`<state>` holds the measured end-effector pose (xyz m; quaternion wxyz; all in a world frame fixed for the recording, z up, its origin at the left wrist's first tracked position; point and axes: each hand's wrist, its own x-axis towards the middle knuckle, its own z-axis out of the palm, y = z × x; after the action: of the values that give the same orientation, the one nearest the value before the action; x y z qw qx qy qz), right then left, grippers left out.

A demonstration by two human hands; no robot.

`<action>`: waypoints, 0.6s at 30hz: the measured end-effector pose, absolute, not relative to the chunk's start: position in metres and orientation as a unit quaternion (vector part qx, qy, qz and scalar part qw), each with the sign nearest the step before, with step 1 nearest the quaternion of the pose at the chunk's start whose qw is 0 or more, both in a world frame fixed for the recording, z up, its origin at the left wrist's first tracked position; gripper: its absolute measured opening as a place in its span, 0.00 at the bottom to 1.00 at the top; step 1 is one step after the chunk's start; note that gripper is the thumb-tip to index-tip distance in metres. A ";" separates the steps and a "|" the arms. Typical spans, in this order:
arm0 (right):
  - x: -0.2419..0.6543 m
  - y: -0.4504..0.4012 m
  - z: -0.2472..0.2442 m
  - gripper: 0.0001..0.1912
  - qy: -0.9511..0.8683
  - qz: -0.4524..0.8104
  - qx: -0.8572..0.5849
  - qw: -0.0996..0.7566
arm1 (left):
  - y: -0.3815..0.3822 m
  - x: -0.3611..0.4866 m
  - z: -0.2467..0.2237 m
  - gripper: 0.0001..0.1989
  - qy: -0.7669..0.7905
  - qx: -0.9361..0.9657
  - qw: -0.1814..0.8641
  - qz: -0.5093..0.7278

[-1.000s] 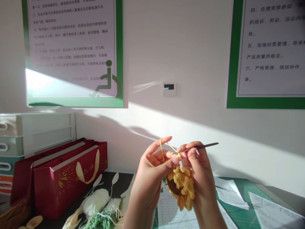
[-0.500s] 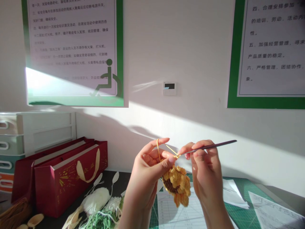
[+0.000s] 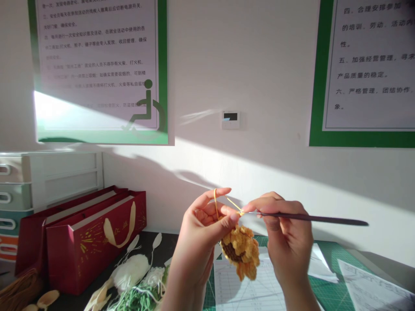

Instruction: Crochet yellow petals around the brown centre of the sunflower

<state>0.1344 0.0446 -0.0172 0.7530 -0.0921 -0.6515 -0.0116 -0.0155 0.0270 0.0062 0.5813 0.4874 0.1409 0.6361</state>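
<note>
The right hand [image 3: 287, 229], fingers pinched tight, has swung the hook [image 3: 311, 217] down level; the left hand [image 3: 202, 233] grips the crochet flower [image 3: 240, 252], yarn [image 3: 215, 203] over its raised forefinger.

In the grip — a crocheted yarn flower [image 3: 240, 250], matt and rough, and a crochet hook [image 3: 311, 217], smooth with a dark sheen; left of it, a red paper gift bag [image 3: 90, 246], faintly glossy; below right, a matt green plastic cutting mat [image 3: 327, 259]

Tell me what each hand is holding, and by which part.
The left hand pinches the crochet sunflower at its top edge; the right hand grips the crochet hook near its tip.
</note>
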 end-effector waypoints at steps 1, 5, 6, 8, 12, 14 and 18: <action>0.136 0.044 -0.017 0.12 -0.665 -0.048 -0.090 0.740 | 0.027 -0.015 0.006 0.24 0.140 0.489 0.581 0.636; 0.143 0.042 -0.016 0.19 -0.700 -0.188 -0.085 0.684 | 0.029 -0.014 0.004 0.28 0.136 0.498 0.586 0.625; 0.144 0.042 -0.016 0.20 -0.701 -0.212 -0.084 0.675 | 0.030 -0.014 0.003 0.28 0.135 0.501 0.588 0.621; 0.143 0.042 -0.017 0.20 -0.698 -0.241 -0.078 0.670 | 0.031 -0.014 0.002 0.28 0.131 0.504 0.590 0.618; 0.137 0.048 -0.021 0.21 -0.684 -0.212 -0.070 0.695 | 0.030 -0.016 0.002 0.28 0.127 0.495 0.603 0.612; 0.134 0.051 -0.024 0.20 -0.683 -0.182 -0.068 0.704 | 0.028 -0.017 0.003 0.29 0.130 0.486 0.612 0.611; 0.134 0.055 -0.027 0.17 -0.684 -0.149 -0.071 0.710 | 0.024 -0.016 0.005 0.32 0.136 0.468 0.617 0.617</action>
<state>0.1342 0.0553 -0.0274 0.7103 -0.0707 -0.6842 -0.1493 -0.0156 0.0243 0.0054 0.6174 0.4684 0.1362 0.6171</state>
